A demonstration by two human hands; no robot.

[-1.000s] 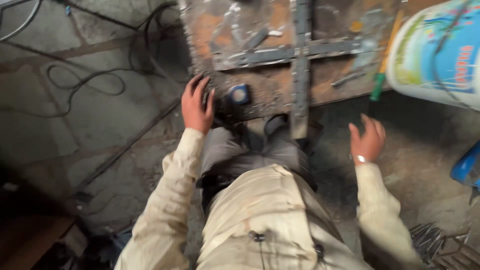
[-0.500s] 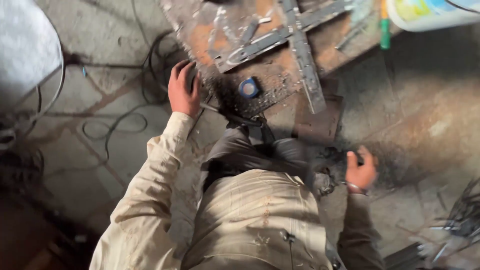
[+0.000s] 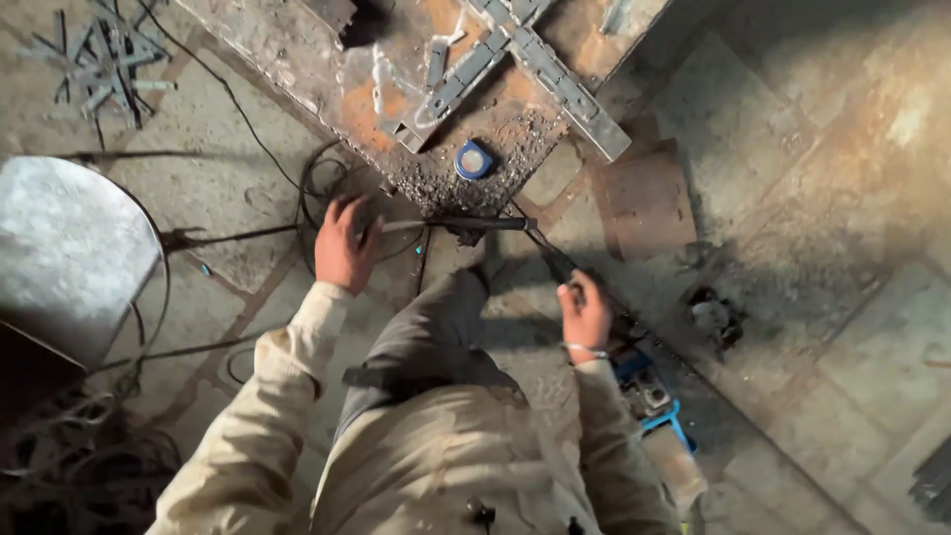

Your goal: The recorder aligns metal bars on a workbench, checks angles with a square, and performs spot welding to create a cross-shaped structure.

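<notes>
Both your hands have dropped off the bench (image 3: 327, 59): left hand (image 3: 344, 246) grips the rod (image 3: 451, 224), right hand (image 3: 586, 312) closes on a dark bar (image 3: 555, 263); next, steady both.

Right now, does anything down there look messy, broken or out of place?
Yes. Dark cables loop loose over the floor by the left hand, gritty debris covers the rusty plate's edge near a small blue round object, and metal offcuts lie scattered top left.

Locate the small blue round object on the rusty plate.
In the head view, the blue round object sits near the rusty plate's lower edge, upper centre, below the crossed metal bars.
</notes>
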